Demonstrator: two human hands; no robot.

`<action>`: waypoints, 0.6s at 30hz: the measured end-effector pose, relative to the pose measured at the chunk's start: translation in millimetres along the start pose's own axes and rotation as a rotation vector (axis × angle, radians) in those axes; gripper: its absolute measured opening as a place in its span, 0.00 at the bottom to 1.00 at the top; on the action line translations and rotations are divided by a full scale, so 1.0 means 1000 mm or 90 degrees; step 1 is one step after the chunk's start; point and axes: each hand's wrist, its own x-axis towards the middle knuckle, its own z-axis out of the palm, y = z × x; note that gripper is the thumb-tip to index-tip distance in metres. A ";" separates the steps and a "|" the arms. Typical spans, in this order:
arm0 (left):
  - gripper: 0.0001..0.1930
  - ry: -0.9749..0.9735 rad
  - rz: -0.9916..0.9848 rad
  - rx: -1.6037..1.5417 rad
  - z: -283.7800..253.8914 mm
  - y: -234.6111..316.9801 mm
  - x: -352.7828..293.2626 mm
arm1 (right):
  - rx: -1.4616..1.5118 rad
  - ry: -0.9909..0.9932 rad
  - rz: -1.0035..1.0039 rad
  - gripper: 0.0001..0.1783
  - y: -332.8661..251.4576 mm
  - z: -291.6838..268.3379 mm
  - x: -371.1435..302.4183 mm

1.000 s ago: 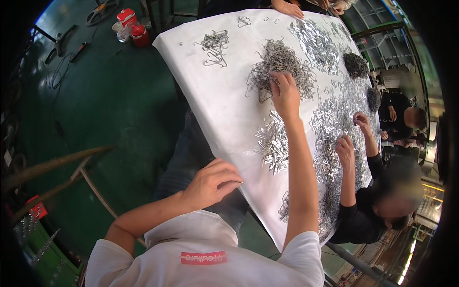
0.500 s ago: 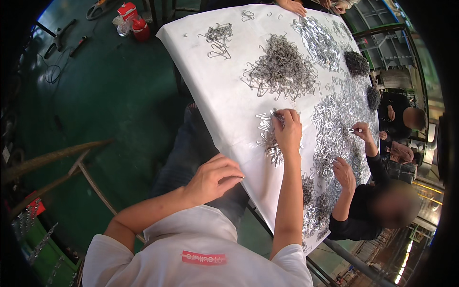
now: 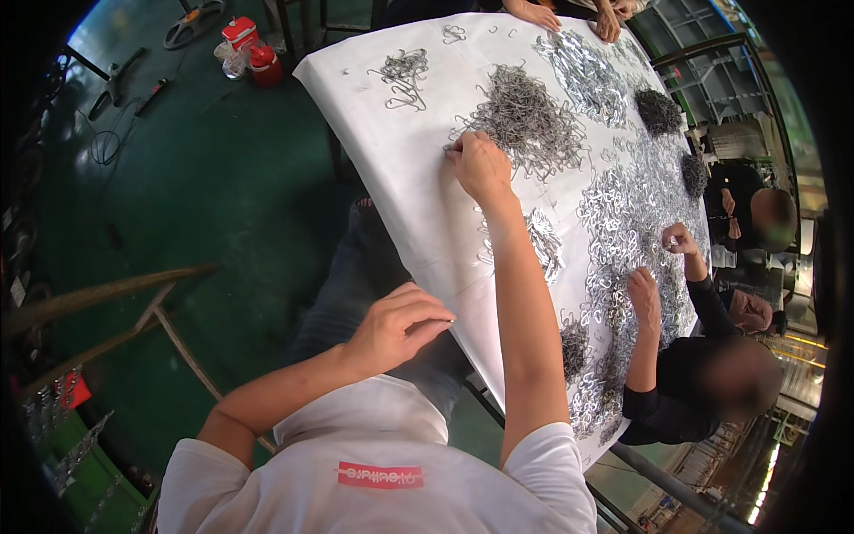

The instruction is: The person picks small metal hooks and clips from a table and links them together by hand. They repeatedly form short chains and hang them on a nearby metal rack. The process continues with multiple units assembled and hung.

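My left hand [image 3: 396, 327] hovers by the near left edge of the white-covered table [image 3: 374, 142]. Thumb and fingers are pinched, and a tiny glint shows at their tips, too small to name. Reaching over the table, my right hand [image 3: 485, 167] is closed at the left edge of a large heap of grey wire hooks [image 3: 534, 111]. Its fingertips pinch at a wire hook [image 3: 449, 149], mostly hidden by the fingers. My right forearm partly covers a smaller pile of shiny metal pieces [image 3: 544, 238].
A few wire hooks [image 3: 406, 76] lie at the far left. Shiny pieces [image 3: 627, 214] spread along the right, near dark heaps [image 3: 658, 113]. A co-worker's hands [image 3: 645, 298] work there; another person's hands [image 3: 534, 13] rest at the far edge. A wooden frame [image 3: 169, 329] stands left.
My right hand has moved from the small shiny pile away from me to the left edge of the wire hook heap. My left hand has stayed nearly still. The co-worker's hands have shifted slightly.
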 end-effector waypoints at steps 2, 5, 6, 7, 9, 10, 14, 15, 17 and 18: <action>0.09 0.000 -0.016 -0.003 0.001 0.001 -0.002 | 0.071 -0.061 0.054 0.10 0.002 -0.002 -0.007; 0.08 -0.002 0.013 0.012 0.001 0.000 -0.005 | 0.458 -0.183 0.212 0.11 0.015 -0.014 -0.037; 0.08 0.000 0.018 0.014 0.001 -0.001 -0.006 | 0.598 -0.196 0.240 0.11 0.020 -0.019 -0.053; 0.08 -0.001 0.024 0.016 0.002 -0.002 -0.007 | 0.720 -0.201 0.293 0.11 0.023 -0.021 -0.070; 0.06 0.006 0.054 0.025 0.004 -0.004 -0.008 | 0.850 -0.129 0.314 0.10 0.018 -0.025 -0.106; 0.06 0.005 0.052 0.025 0.006 -0.004 -0.009 | 0.904 -0.090 0.340 0.10 0.014 -0.028 -0.125; 0.08 0.005 0.050 0.024 0.009 -0.004 -0.013 | 0.946 0.022 0.384 0.07 -0.020 -0.047 -0.191; 0.08 0.008 0.034 0.014 0.010 -0.003 -0.015 | 0.992 0.042 0.372 0.06 -0.029 -0.053 -0.208; 0.10 0.001 0.007 0.004 0.012 0.000 -0.019 | 1.003 0.064 0.394 0.07 -0.046 -0.062 -0.234; 0.10 0.002 0.015 0.012 0.013 0.001 -0.021 | 1.028 0.076 0.365 0.07 -0.053 -0.065 -0.245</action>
